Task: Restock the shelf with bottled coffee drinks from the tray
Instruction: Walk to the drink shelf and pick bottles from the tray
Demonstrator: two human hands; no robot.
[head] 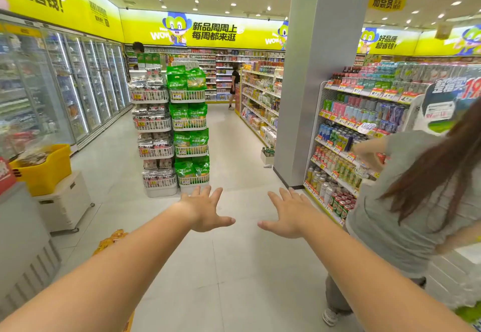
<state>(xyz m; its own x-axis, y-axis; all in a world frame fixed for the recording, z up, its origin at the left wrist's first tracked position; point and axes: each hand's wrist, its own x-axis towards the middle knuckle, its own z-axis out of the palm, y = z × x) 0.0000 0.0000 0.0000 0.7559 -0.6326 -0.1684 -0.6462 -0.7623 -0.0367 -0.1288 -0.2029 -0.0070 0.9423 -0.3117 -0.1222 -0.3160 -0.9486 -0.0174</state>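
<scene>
Nearest, at 12 o'clock, both bare arms are stretched out over the pale tiled floor [234, 266]. The left grip [205, 210] and the right grip [289, 214] are spread wide with straight, fanned fingers, palms down and thumbs turned toward each other. Nothing is held or touched by either, and a clear gap is left between them. At 3 o'clock, just beside the right arm, a person in a grey top [406, 201] is seen from behind, with one hand reached to the drinks shelf [341, 181]. That shelf runs off toward 2 o'clock and is crowded with cans and bottles above red and yellow price tags. No tray of bottled coffee can be made out with certainty. Farther off at 1 o'clock, at the foot of the grey pillar [312, 84], a small white box of bottles [267, 153] is set on the floor, but whether it is the tray cannot be told. Full bottles are judged to be rigid, weighty for their size and smooth enough to slip, and possibly breakable if of glass. Each is best taken round the body below the shoulder, while a loaded tray is best carried from beneath at both ends. At 11 o'clock a rack of green bags [188, 123] stands well apart.
</scene>
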